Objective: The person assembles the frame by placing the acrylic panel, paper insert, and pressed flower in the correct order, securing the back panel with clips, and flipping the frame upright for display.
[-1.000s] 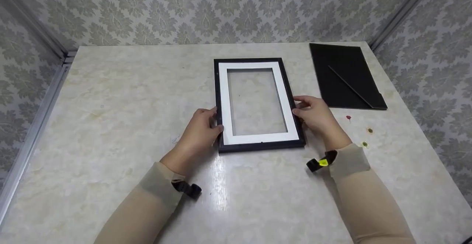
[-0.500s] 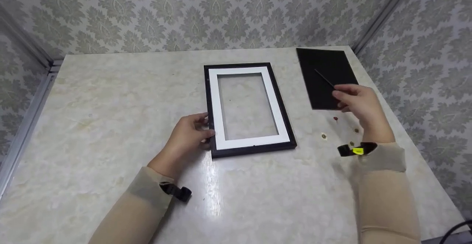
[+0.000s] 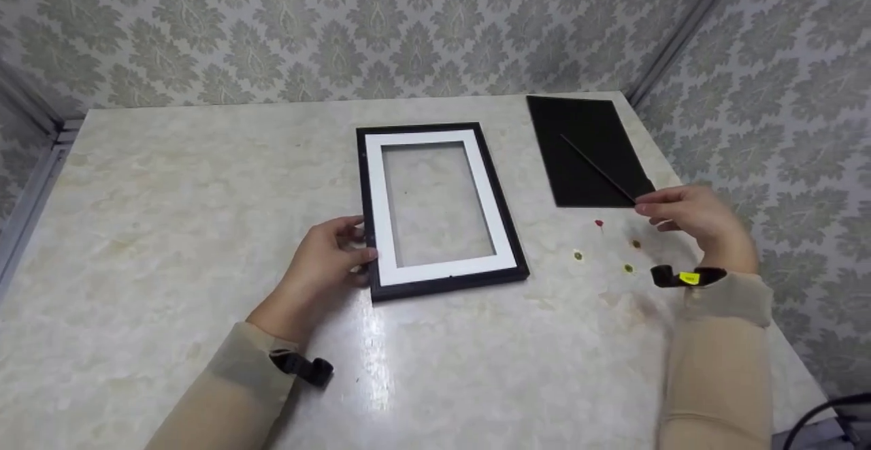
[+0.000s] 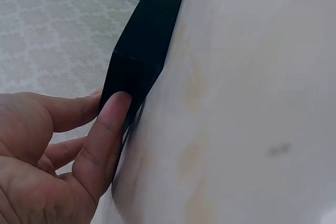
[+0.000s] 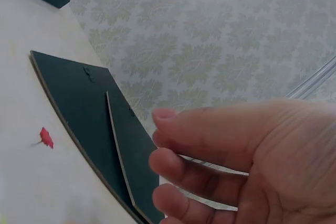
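My left hand (image 3: 326,252) grips the left side of a black picture frame (image 3: 517,259) with a white mat (image 3: 442,269) around its opening. In the left wrist view, the thumb and fingers lie on either side of the dark frame corner (image 4: 136,72). Near the lower right corner of the black backboard (image 3: 578,178) is my right hand (image 3: 701,218), fingers loosely bent. Its fingertips overlap the board's edge in the right wrist view, and nothing shows pinched between them. A thin stand flap (image 5: 121,161) runs slantwise across the backboard.
Several small flowers lie right of the frame: a red one (image 3: 599,223), a brownish-orange one (image 3: 636,244), a pale one (image 3: 578,255) and a yellow-green one (image 3: 629,268). Patterned walls (image 3: 408,35) border the marble-look table (image 3: 204,198). A black cable (image 3: 816,409) curves at the lower right.
My right hand left the frame's right side, passed over the backboard, then moved to its lower right corner. The left hand stays on the frame. The whole scene shifts left as the head view turns.
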{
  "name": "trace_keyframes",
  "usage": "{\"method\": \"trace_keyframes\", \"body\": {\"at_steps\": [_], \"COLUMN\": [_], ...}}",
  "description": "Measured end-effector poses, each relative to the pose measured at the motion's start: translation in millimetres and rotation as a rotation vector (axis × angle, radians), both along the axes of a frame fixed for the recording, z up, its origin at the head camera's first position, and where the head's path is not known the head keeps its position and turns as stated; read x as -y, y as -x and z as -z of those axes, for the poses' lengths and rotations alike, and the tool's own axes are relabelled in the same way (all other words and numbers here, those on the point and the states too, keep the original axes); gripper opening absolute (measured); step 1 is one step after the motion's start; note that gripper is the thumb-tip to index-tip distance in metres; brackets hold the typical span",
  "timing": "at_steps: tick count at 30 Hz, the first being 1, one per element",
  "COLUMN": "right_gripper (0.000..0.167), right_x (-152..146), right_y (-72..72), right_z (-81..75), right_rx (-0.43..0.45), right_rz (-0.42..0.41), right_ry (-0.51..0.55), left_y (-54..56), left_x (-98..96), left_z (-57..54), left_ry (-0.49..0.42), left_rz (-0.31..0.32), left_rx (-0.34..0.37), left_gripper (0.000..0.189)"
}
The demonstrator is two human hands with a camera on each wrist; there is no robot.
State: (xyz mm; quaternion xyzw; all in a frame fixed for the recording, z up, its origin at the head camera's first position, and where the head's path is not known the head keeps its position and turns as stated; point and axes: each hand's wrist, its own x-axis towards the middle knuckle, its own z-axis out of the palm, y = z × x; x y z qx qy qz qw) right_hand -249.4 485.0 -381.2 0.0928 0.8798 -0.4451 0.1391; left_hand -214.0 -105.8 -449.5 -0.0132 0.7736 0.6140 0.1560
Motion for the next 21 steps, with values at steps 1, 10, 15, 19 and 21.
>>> {"method": "trace_keyframes", "body": {"at_steps": [1,10,15,19,21], "right_gripper": [0.010,0.045,0.035,0.029,0.026], "right_x": [-0.8,-11.9,-9.4,-6.4,-5.7], "right_y": [0.5,-8.1,-7.7,-7.8,-8.9], "right_z": [1.5,14.5,24.8,30.8,33.0], "right_rx": [0.009,0.032,-0.010,-0.057,-0.084], "right_rz": [-0.007,-0.158,-0.233,-0.236,-0.229], "right_ry": [-0.009,-0.371,-0.424,-0.475,-0.504], "left_y": [0.0,0.1,1.1,2.1,2.3], "left_x": [0.6,0.6,0.7,-0.2,-1.1], "left_z": [-0.3,-0.6,-0.7,0.3,0.4], "left_ry": [0.007,0.013,0.009,0.017,0.022], "left_rz": [-0.001,0.018,0.014,0.017,0.021], "left_rx": [-0.004,-0.020,-0.014,-0.012,-0.017], "left_gripper": [0.073,0.074,0.074,0.075,0.075]}}
